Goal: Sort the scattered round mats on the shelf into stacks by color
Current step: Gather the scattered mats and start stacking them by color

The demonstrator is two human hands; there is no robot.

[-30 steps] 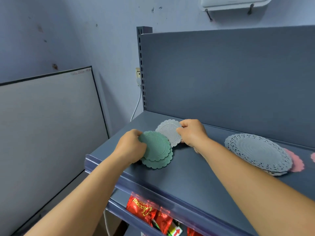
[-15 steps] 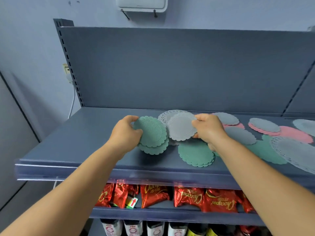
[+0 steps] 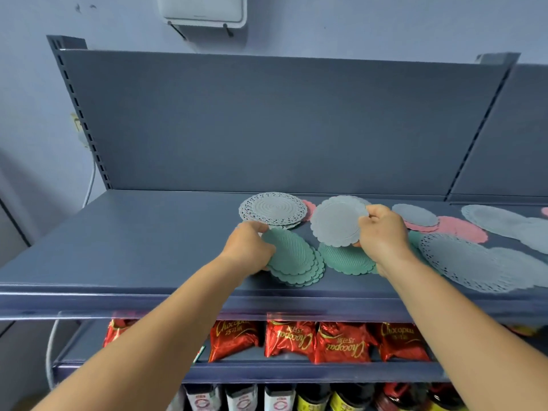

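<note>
While the left hand (image 3: 247, 247) grips a stack of green mats (image 3: 293, 262) at the shelf (image 3: 133, 241) front, the right hand (image 3: 382, 235) pinches a grey mat (image 3: 335, 222), tilted above another green mat (image 3: 345, 259).

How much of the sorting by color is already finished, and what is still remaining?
Early stage. Done: a small gray lace stack at the back. In hand: the left hand grips a green stack; the right hand holds a gray mat above another green mat. Left: pink mats and gray mats lie mixed to the right.
</note>
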